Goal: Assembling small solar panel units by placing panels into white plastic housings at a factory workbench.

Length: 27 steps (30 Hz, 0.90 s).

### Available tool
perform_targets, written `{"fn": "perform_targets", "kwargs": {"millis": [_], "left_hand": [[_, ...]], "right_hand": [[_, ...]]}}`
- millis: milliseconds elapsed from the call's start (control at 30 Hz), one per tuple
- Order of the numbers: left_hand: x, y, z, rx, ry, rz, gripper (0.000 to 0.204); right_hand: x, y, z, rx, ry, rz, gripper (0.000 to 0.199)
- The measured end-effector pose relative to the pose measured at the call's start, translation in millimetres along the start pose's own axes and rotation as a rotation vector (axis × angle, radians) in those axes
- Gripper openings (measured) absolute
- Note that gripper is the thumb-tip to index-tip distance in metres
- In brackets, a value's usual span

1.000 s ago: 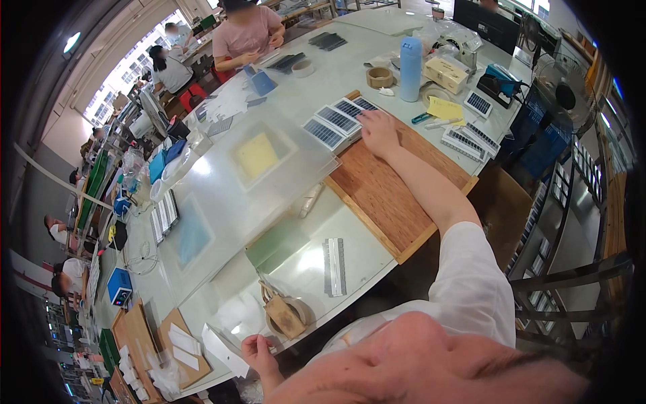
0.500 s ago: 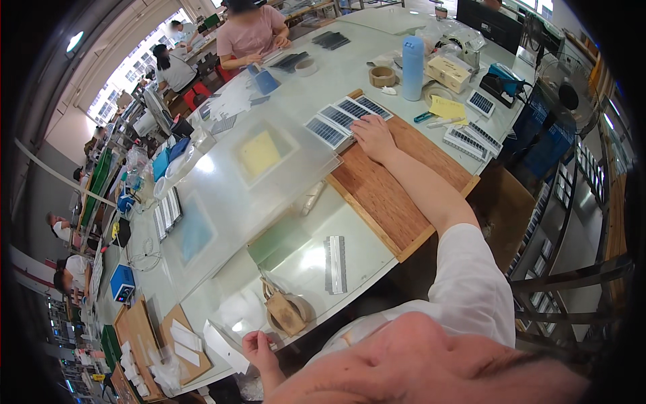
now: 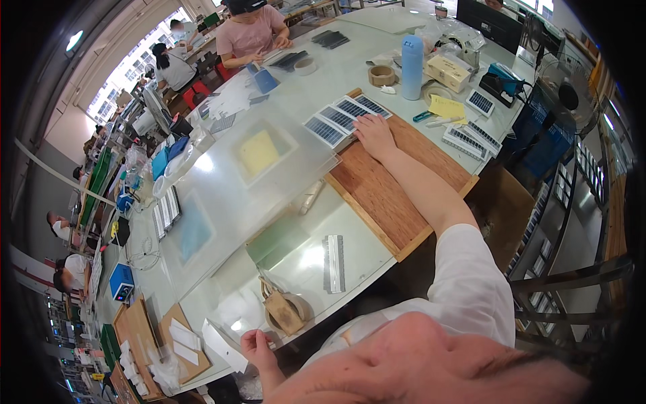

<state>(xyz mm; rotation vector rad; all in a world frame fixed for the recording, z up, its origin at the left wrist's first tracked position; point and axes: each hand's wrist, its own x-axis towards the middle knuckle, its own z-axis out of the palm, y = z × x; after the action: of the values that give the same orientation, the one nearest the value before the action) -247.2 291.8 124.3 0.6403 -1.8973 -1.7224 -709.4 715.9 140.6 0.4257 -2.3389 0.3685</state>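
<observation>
My right hand reaches out over a wooden board and rests its fingers on the near edge of a row of small solar panels. These dark-blue panels with white frames lie side by side at the board's far end. My left hand is low in the view, its fingers curled together; whatever they may hold is too small to make out. Beside it stands a folded white sheet. A roll of tape with a brown wooden block on it sits just beyond that hand.
A large translucent sheet covers the table's middle. Silver strips lie near the front edge. Beyond the board stand a blue bottle, brown tape and a tissue box. More panels lie right; a co-worker sits opposite.
The view has shifted very slightly. My right hand stays on the panels, and my left hand keeps its place with curled fingers.
</observation>
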Motion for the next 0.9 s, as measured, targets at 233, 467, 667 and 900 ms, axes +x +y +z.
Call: {"fn": "perform_targets", "kwargs": {"millis": [233,467,667,900], "left_hand": [[1.2,0.1,0.0,-0.018,-0.019,-0.004,0.007],[0.8,-1.1,0.5,-0.015,-0.02,0.007,0.007],[1.2,-5.2,-3.0,-0.028,-0.011,0.021,0.007],[2.9,3.8,6.4,0.005,-0.013,-0.018,0.006]], "right_hand": [[0.8,-2.2,-7.0,0.009,0.1,0.07,0.028],[-0.6,17.0,0.5,0.125,0.093,0.46,0.038],[0.1,26.0,11.6,0.234,0.024,0.471,0.039],[-5.6,19.2,-5.7,0.017,0.094,0.401,0.038]]}}
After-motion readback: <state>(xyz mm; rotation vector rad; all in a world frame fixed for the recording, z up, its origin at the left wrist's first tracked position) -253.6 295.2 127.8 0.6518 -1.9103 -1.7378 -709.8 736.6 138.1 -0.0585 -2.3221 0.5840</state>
